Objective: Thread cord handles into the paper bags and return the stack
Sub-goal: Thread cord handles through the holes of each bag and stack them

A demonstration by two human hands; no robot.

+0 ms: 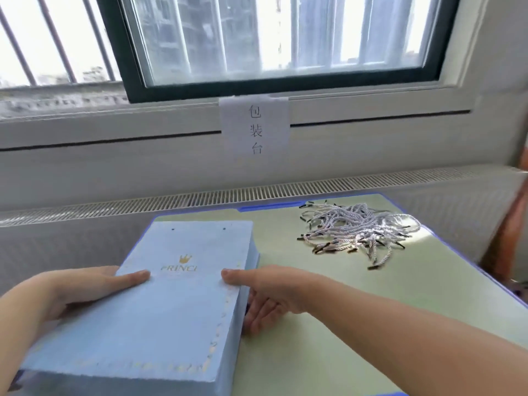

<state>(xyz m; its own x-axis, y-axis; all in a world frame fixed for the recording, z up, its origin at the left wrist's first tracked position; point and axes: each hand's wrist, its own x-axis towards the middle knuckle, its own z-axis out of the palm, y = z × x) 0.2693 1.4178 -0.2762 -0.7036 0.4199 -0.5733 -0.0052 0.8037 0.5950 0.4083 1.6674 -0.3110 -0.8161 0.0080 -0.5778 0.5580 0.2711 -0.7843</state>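
A thick stack of flat light-blue paper bags (160,315) with a gold crown logo lies on the left of the green table (357,315). My left hand (65,292) grips its left side, thumb on top and fingers hidden underneath. My right hand (268,292) grips the right side, thumb on the top bag and fingers curled down along the stack's edge. A loose pile of white cord handles (357,232) with dark tips lies at the table's far right, apart from both hands.
A radiator grille (200,195) runs along the wall behind the table, below a window. A paper sign (255,127) hangs on the sill. The table's blue-trimmed right edge (457,252) drops off beside an orange-brown object (511,241).
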